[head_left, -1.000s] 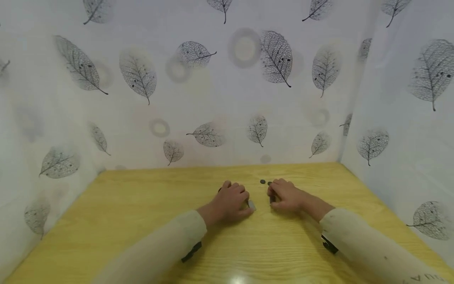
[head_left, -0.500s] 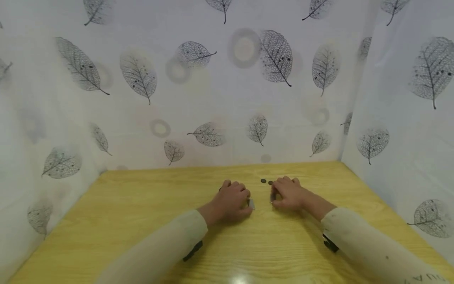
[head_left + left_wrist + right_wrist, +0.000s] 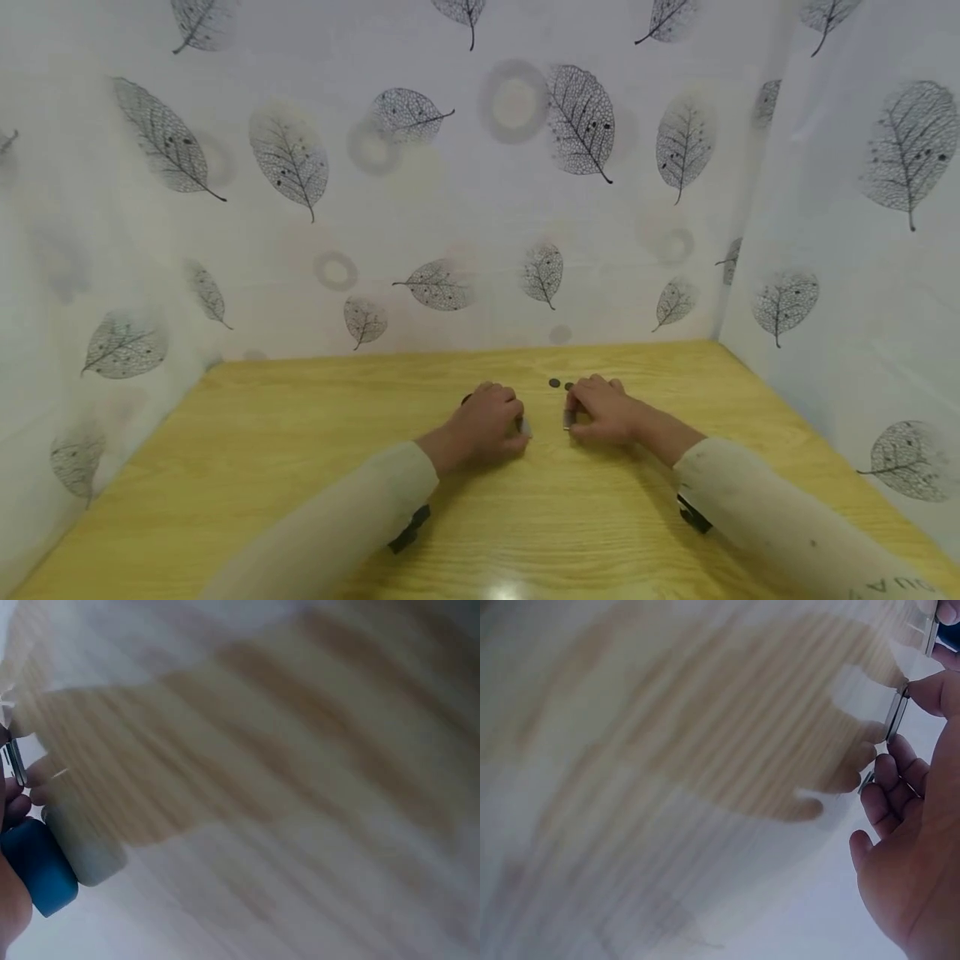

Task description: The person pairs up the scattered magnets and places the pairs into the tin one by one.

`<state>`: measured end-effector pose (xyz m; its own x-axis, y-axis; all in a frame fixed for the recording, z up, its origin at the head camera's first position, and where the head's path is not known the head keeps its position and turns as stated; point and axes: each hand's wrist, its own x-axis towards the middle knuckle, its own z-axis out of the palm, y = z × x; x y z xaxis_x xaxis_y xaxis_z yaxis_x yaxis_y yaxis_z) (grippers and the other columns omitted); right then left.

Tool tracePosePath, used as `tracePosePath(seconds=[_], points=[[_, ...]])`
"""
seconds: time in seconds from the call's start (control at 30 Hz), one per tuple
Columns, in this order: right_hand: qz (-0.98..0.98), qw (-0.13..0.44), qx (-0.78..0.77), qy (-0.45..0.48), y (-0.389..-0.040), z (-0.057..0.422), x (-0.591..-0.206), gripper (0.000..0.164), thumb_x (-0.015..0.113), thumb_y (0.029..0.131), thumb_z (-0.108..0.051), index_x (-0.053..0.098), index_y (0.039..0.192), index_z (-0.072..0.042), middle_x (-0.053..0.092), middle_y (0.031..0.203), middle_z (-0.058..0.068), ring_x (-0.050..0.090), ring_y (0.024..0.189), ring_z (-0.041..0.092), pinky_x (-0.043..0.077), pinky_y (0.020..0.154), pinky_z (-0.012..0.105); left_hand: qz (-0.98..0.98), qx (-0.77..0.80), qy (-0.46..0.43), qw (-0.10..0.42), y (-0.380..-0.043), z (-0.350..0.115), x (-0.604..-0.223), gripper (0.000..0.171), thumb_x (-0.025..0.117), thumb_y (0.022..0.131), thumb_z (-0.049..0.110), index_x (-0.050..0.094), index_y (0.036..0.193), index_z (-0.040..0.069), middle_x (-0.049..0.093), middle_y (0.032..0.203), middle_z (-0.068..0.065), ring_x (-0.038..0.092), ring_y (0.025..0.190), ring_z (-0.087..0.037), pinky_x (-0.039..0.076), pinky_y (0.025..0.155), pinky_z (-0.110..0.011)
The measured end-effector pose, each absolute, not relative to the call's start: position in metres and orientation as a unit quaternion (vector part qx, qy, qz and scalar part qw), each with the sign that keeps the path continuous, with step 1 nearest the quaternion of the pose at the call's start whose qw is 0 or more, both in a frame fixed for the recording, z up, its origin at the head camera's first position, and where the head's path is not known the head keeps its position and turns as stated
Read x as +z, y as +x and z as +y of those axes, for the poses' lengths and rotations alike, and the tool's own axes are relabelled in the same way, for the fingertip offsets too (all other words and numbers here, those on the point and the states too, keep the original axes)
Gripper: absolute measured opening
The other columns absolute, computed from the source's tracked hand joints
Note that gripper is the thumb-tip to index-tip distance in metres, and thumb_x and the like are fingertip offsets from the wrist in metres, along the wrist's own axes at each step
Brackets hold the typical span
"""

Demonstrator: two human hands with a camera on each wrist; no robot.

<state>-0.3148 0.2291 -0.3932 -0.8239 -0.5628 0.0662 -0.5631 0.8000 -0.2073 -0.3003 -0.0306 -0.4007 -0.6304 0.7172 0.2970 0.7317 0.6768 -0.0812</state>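
My left hand (image 3: 487,421) is low over the table, thumb and fingers pinching a small flat grey piece (image 3: 526,428). In the left wrist view its shiny metal edge (image 3: 15,761) shows between the fingertips. A rounded blue block (image 3: 41,866) sits beneath that palm; from the head view only a dark end shows. Opposite, my right hand (image 3: 600,410) pinches a similar thin piece (image 3: 567,419), held on edge between thumb and finger, seen as a metal-rimmed strip (image 3: 896,714) in the right wrist view. A short gap separates the two pieces. Their exact kind I cannot tell.
Two dark discs (image 3: 554,382) lie just beyond the right hand, one partly behind its fingers. The glossy wood-grain table (image 3: 300,467) mirrors the hands. White leaf-printed cloth walls (image 3: 480,192) enclose its back and sides.
Both hands have shifted slightly left, each still pinching its piece. The left piece is now more covered by the fingers. The two discs stay in place.
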Motion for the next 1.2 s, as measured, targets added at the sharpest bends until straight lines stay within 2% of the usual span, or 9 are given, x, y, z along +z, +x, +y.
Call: tracePosePath(seconds=[0.17,0.37,0.6,0.7,0.9,1.2], points=[[-0.948,-0.002,0.111,0.298,-0.318,0.226,-0.393,0.023,0.068,0.081,-0.032,0.061,0.099,-0.02,0.054,0.093,-0.007,0.043,0.09,0.016,0.029,0.078,0.038,-0.897,-0.006,-0.407,0.17,-0.303,-0.029,-0.403,0.022,0.064,0.087,0.037,0.064,0.085,0.016,0.055,0.082,0.003,0.049,0.072,-0.014,0.046,0.073,-0.03],[-0.944,0.003,0.111,0.311,-0.319,0.225,-0.394,0.022,0.067,0.08,-0.032,0.06,0.097,-0.02,0.051,0.09,-0.007,0.041,0.087,0.015,0.028,0.075,0.036,-0.901,0.01,-0.401,0.165,-0.3,-0.025,-0.4,0.023,0.063,0.088,0.039,0.064,0.085,0.016,0.055,0.082,0.004,0.049,0.072,-0.013,0.047,0.073,-0.031],[-0.939,0.007,0.115,0.323,-0.32,0.22,-0.394,0.021,0.068,0.079,-0.03,0.059,0.096,-0.022,0.048,0.087,-0.007,0.038,0.084,0.015,0.026,0.074,0.036,-0.89,0.013,-0.414,0.192,-0.299,-0.026,-0.397,0.022,0.064,0.087,0.035,0.06,0.077,0.016,0.051,0.075,0.003,0.046,0.066,-0.013,0.045,0.068,-0.03],[-0.938,0.002,0.116,0.326,-0.318,0.218,-0.392,0.021,0.068,0.078,-0.028,0.06,0.097,-0.022,0.05,0.088,-0.007,0.039,0.085,0.015,0.026,0.074,0.036,-0.891,0.019,-0.413,0.19,-0.298,-0.026,-0.397,0.024,0.064,0.088,0.036,0.058,0.076,0.017,0.051,0.077,0.003,0.047,0.068,-0.013,0.045,0.071,-0.031],[-0.942,0.003,0.108,0.317,-0.317,0.217,-0.391,0.021,0.067,0.076,-0.025,0.061,0.096,-0.022,0.053,0.09,-0.007,0.04,0.085,0.014,0.028,0.074,0.036,-0.907,0.046,-0.386,0.166,-0.295,-0.024,-0.397,0.026,0.058,0.092,0.043,0.061,0.085,0.019,0.057,0.089,0.003,0.055,0.08,-0.015,0.044,0.086,-0.038],[-0.941,-0.003,0.116,0.318,-0.316,0.212,-0.393,0.02,0.066,0.079,-0.025,0.061,0.097,-0.021,0.052,0.093,-0.007,0.043,0.091,0.016,0.03,0.078,0.037,-0.911,0.059,-0.372,0.169,-0.293,-0.023,-0.399,0.027,0.053,0.098,0.038,0.069,0.099,0.017,0.061,0.098,0.002,0.056,0.087,-0.017,0.042,0.087,-0.042]])
